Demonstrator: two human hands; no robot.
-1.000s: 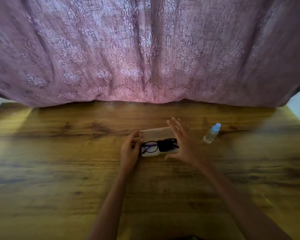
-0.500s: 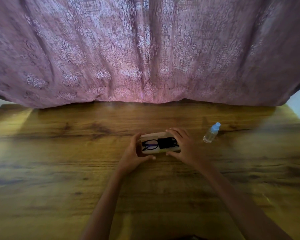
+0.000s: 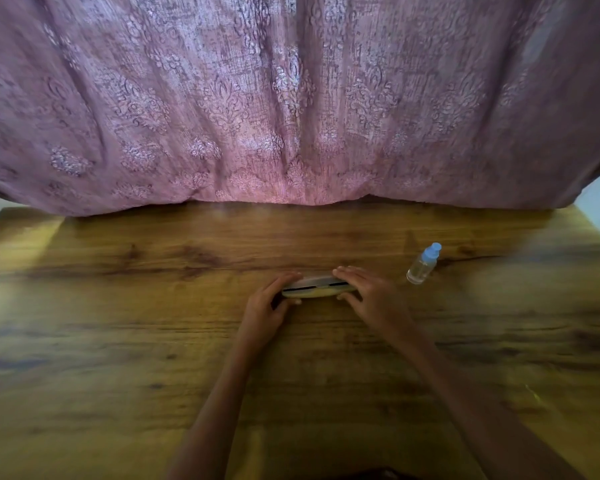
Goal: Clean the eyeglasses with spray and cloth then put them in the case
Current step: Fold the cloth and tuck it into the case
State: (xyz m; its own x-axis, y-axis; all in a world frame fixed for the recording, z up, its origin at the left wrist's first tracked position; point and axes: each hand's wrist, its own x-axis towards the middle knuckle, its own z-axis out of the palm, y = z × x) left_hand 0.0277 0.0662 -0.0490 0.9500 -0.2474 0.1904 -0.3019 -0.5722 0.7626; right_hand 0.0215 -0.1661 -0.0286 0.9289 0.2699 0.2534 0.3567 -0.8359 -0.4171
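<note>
left hand (image 3: 262, 308) fingers curl round beige oblong case (image 3: 317, 288) | right hand (image 3: 373, 299) pinches it, slit ajar

case (image 3: 317, 289) contents hidden behind narrow dark slit, curtain (image 3: 291, 98) cut off at top edge

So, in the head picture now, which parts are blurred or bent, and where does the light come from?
Head view: the wide lens bows the curtain hem and the table edges; light glows through the curtain's lower middle and marks the table's far left corner; the case looks soft, and the table right of the spray bottle is smeared.
</note>
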